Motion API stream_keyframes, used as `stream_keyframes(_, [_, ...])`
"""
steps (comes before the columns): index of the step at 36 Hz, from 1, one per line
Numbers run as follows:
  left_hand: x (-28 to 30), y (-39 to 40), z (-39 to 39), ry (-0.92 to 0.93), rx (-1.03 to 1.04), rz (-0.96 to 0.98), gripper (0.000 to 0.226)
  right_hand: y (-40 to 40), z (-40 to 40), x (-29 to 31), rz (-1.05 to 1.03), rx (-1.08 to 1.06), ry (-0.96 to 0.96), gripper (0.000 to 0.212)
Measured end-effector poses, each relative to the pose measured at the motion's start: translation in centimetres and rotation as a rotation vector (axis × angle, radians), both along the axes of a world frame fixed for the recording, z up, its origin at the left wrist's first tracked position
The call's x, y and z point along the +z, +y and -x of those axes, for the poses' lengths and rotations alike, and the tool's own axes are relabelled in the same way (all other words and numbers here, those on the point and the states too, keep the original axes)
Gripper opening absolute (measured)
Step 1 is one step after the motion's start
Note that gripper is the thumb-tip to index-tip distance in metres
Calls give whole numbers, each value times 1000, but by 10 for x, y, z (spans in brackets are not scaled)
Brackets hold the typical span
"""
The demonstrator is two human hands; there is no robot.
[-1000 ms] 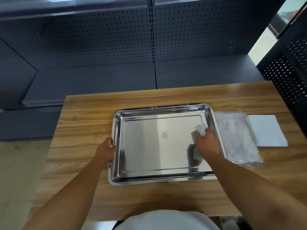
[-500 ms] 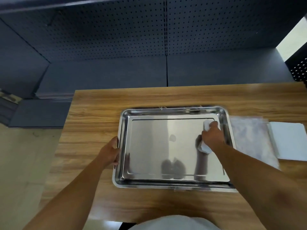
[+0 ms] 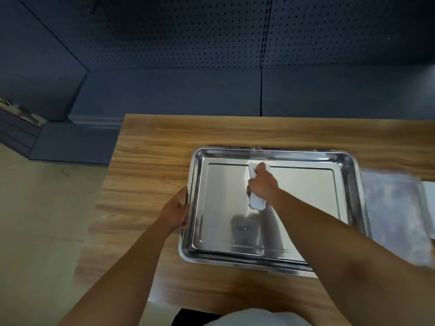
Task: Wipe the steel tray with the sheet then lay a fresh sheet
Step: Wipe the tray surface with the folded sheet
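Under the right hand [image 3: 263, 184], a crumpled white sheet [image 3: 255, 202] is gripped and pressed on the steel tray's [image 3: 350, 184] floor near its far wall. Left of it, the left hand [image 3: 177, 211] clasps the rim. Should that brace loosen, the tray could skid toward the plastic sleeve [image 3: 395, 220] of fresh sheets.

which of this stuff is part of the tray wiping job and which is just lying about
In the job:
- tray, steadied at its left rim by the left hand
- wadded sheet, gripped by the right hand on the tray floor
- plastic pack and white sheet right of the tray, probably the fresh supply

Just there:
- table
- pegboard shelving
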State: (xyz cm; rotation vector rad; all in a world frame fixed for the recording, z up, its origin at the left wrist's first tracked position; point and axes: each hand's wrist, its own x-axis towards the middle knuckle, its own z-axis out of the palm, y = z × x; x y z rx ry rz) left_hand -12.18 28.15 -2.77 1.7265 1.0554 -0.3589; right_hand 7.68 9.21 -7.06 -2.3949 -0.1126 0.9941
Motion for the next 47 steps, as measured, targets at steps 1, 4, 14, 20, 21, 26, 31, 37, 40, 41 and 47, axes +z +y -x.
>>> stream_keyframes(1, [1, 0, 0, -3, 0, 6, 56, 9, 5, 0, 1, 19, 13, 58])
stream_keyframes(4, [0, 2, 1, -11, 8, 40, 56, 36, 22, -1, -21, 50, 63, 60])
stream_keyframes(14, [2, 2, 1, -20, 3, 71, 59, 88, 82, -1, -153, 108, 133, 37])
stream_keyframes(20, [3, 6, 1, -43, -49, 94, 55, 108, 136, -4, -290, -25, 137, 35])
stream_keyframes(21, [2, 7, 0, -41, -48, 108, 54, 107, 141, -4, -298, -54, 117, 34])
stream_keyframes(26, [-3, 8, 3, -48, -32, 157, 54, 103, 153, 0, -325, -97, 164, 33])
stream_keyframes(31, [-3, 11, 3, -57, -15, 160, 56, 86, 167, 3, -399, -118, 307, 25])
stream_keyframes(37, [-5, 13, 5, -51, -1, 192, 62, 75, 186, 3, -408, -163, 411, 32])
stream_keyframes(40, [-5, 13, 5, -61, 10, 203, 60, 72, 187, 6, -445, -259, 440, 32])
stream_keyframes(41, [-4, 13, 5, -61, 20, 211, 57, 71, 186, 8, -460, -311, 449, 32])
stream_keyframes(47, [1, 22, 8, -121, 104, 237, 56, 47, 176, 25, -524, -597, 577, 23])
